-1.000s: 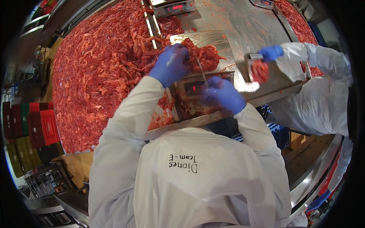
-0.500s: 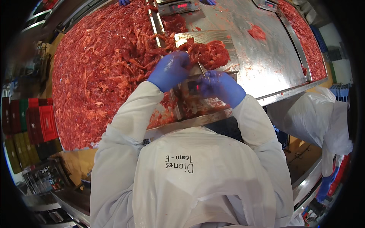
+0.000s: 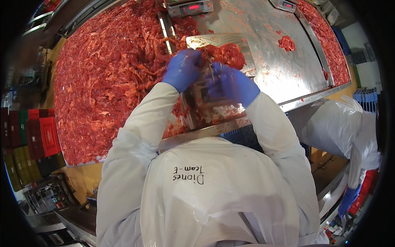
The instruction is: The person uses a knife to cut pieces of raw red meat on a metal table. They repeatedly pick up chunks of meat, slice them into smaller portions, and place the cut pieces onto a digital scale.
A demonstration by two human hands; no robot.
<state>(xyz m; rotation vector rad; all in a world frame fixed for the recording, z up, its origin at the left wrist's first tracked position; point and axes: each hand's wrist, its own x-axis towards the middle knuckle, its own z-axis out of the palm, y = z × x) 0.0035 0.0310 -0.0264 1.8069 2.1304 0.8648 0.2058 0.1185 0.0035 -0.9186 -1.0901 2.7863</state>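
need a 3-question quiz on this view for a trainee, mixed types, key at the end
1. True or false: the person's left hand and right hand are both gloved in blue.
2. Where does the small lone piece of meat lie on the metal tabletop?
A) Below the right hand, toward the person
B) Left of the left hand
C) Farther right and higher in the picture than the right hand
3. Short answer: which of the person's hands is nearer the large meat pile?

Key: 1. True. 2. C. 3. The left hand.
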